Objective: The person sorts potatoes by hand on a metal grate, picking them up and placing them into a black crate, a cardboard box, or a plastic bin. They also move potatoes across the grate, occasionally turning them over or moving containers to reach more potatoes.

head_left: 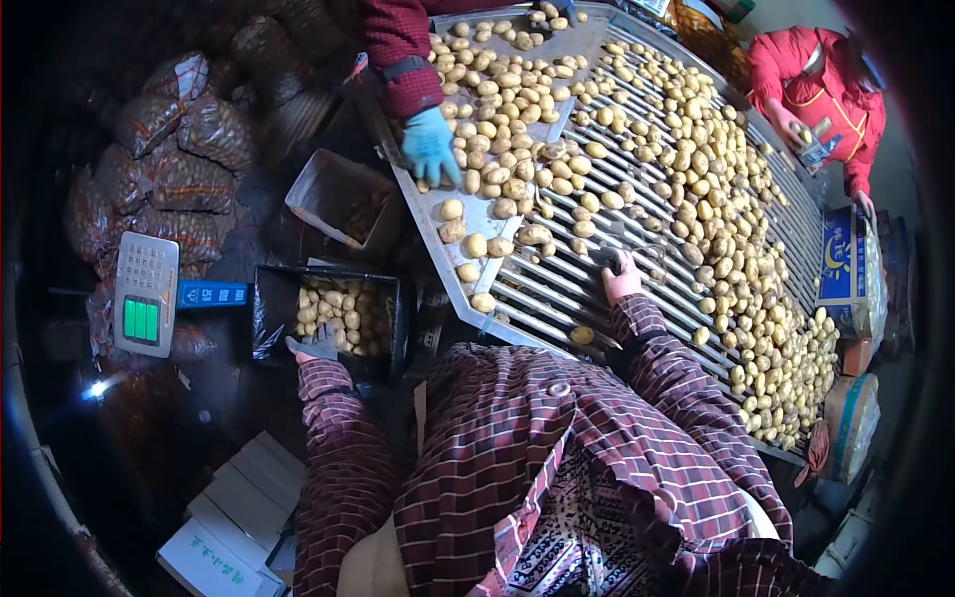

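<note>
My left hand (316,344), in a grey glove, reaches over the near edge of a black-lined box (400,328). Its fingers are stretched out at the potatoes (348,310) inside, and none is plainly gripped. Out over the metal rollers (557,298), my right hand (623,280) has its fingers curled by something dark that I cannot make out. A few loose potatoes lie around that hand, with one potato (582,335) on the rollers nearer to me. A thick band of potatoes (721,199) covers the right part of the rollers.
Across the table, a co-worker's teal-gloved hand (431,146) touches potatoes on the metal side tray (438,207). Another person in red (826,99) stands at the far right beside a blue carton (844,257). At left are a scale display (146,295), a second bin (338,199) and filled sacks (194,184).
</note>
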Action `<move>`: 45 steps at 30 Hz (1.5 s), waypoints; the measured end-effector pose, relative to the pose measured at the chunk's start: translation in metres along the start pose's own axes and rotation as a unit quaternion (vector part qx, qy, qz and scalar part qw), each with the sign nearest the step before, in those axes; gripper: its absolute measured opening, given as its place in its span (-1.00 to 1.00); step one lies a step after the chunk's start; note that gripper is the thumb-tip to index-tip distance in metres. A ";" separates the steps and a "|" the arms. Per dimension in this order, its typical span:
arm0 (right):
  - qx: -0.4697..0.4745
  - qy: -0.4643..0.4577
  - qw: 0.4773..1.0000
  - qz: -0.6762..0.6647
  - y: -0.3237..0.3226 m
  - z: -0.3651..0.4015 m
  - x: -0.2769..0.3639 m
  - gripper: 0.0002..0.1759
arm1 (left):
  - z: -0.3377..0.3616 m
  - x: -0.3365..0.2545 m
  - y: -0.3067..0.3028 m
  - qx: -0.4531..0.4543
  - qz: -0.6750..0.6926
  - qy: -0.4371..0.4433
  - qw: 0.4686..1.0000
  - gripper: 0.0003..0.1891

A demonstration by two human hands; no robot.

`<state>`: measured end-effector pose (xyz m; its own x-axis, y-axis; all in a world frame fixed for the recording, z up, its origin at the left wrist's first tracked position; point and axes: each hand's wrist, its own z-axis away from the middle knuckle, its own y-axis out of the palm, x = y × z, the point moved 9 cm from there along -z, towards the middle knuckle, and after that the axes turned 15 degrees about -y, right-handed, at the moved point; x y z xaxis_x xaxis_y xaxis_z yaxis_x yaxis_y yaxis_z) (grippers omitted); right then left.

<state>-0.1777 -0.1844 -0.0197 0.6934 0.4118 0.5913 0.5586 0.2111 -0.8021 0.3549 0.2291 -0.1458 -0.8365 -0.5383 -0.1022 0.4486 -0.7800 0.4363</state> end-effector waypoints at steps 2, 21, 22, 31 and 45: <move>-0.007 -0.012 1.000 0.003 0.000 0.000 -0.001 -0.60 | 0.005 -0.006 0.003 -0.075 -0.042 0.031 0.996 -0.29; 0.057 0.024 0.998 -0.029 -0.001 -0.003 0.004 -0.50 | 0.125 0.446 0.223 0.248 -0.880 0.404 0.034 -0.42; 0.055 0.023 0.998 -0.028 -0.002 -0.001 0.006 -0.50 | 0.116 0.452 0.224 0.238 -0.883 0.403 0.028 -0.40; 0.067 0.034 0.997 -0.019 0.001 0.002 0.000 -0.46 | 0.094 0.269 0.225 0.239 -0.582 0.242 0.739 -0.55; 0.077 0.049 0.996 -0.020 -0.006 -0.001 0.010 -0.48 | 0.108 0.427 0.272 0.187 -0.881 0.434 -0.023 -0.25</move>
<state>-0.1738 -0.1829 -0.0092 0.7171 0.3144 0.6220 0.5147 0.3628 -0.7768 0.0857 -0.1785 0.0263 0.9655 0.2429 -0.0935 -0.1381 0.1737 -0.9751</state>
